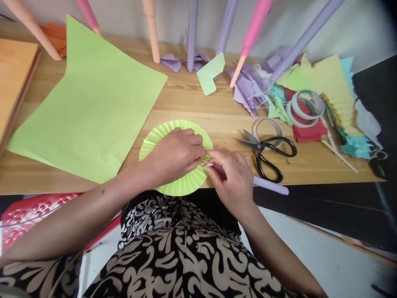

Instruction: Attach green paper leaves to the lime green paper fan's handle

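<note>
A round pleated green paper fan (161, 134) lies flat at the front edge of the wooden table (198, 107). My left hand (175, 155) rests on top of it, fingers curled and pressing it down near its right rim. My right hand (231, 178) is beside it, fingers pinched at the fan's right edge where a thin stick or strip shows. A lilac paper roll (271, 187) runs from under my right hand toward the right, along the table edge.
A large green sheet (89, 103) covers the table's left. Black scissors (269, 155) and tape rolls (305, 108) lie to the right, with heaps of folded lilac, yellow and blue paper. Rolled paper tubes (192, 33) lean against the back wall. Orange sheets are stacked far left.
</note>
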`<state>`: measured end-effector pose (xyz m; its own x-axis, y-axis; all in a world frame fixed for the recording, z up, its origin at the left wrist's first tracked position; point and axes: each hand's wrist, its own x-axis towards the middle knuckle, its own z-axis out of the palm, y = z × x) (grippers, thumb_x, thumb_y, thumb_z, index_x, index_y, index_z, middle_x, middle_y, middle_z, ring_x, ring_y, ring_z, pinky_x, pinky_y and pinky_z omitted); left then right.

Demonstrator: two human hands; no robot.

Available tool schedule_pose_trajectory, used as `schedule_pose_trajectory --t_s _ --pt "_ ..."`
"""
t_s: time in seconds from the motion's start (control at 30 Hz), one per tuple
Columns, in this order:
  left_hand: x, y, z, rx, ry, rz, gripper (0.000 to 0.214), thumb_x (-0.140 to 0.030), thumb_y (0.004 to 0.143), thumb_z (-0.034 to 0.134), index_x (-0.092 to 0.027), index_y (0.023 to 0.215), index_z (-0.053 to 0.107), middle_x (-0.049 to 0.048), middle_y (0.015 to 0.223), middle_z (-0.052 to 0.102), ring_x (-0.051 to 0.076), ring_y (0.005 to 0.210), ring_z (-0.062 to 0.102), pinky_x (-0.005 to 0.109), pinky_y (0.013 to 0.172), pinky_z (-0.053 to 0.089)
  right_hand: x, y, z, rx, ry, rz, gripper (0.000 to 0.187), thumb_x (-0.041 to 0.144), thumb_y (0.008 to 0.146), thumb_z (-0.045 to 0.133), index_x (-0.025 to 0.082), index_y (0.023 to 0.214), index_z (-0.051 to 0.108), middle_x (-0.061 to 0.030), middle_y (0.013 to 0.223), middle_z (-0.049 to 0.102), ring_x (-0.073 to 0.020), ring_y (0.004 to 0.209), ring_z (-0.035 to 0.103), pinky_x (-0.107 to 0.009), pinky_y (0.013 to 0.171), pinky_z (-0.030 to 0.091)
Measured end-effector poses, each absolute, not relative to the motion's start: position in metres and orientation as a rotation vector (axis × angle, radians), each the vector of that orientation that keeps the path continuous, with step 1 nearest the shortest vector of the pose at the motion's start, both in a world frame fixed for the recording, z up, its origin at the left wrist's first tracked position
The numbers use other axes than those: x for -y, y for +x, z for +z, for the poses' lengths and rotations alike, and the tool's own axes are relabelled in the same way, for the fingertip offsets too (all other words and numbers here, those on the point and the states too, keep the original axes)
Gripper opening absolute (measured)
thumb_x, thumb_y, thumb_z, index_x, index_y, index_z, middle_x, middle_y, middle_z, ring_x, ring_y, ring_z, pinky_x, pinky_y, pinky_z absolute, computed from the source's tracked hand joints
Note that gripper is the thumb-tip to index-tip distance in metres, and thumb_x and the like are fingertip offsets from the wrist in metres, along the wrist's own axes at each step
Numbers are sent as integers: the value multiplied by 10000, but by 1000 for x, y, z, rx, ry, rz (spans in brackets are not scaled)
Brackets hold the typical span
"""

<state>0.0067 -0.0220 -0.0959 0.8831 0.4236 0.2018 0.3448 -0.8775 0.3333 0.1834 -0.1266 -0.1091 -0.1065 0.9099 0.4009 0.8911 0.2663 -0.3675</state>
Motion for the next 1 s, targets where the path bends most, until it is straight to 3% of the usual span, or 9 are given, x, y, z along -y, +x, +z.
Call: schedule_pose_trajectory --t_s 0.4,0.77,0.87,1.0 --pt "22 7 -99 -553 2749 432 263 -269 1012 531 -153 861 712 58 828 661 200 802 540 340 745 409 127 180 -117 2003 -1554 -47 304 184 968 626 229 1266 590 -11 905 750 -208 794 621 -356 751 447" --pt "22 8 -98 -568 2718 423 269 -265 1009 540 -160 818 698 55 829 668 200 809 544 347 786 424 127 178 -120 1833 -1594 -13 496 231 922 684 263 1366 465 -72 1146 672 -226 888 640 -385 720 543" --pt "23 8 -97 -564 2719 412 260 -261 1005 546 -160 814 692 56 838 669 201 810 539 350 784 421 127 179 -120 1803 -1586 -38 435 246 908 710 250 1288 499 -66 1102 661 -224 894 639 -380 729 535" --pt "23 7 -97 -567 2732 396 279 -257 1007 537 -160 790 681 55 833 660 199 802 527 349 767 409 130 179 -123 1814 -1570 -139 169 251 905 728 236 974 575 -27 900 654 -200 823 609 -351 734 497"
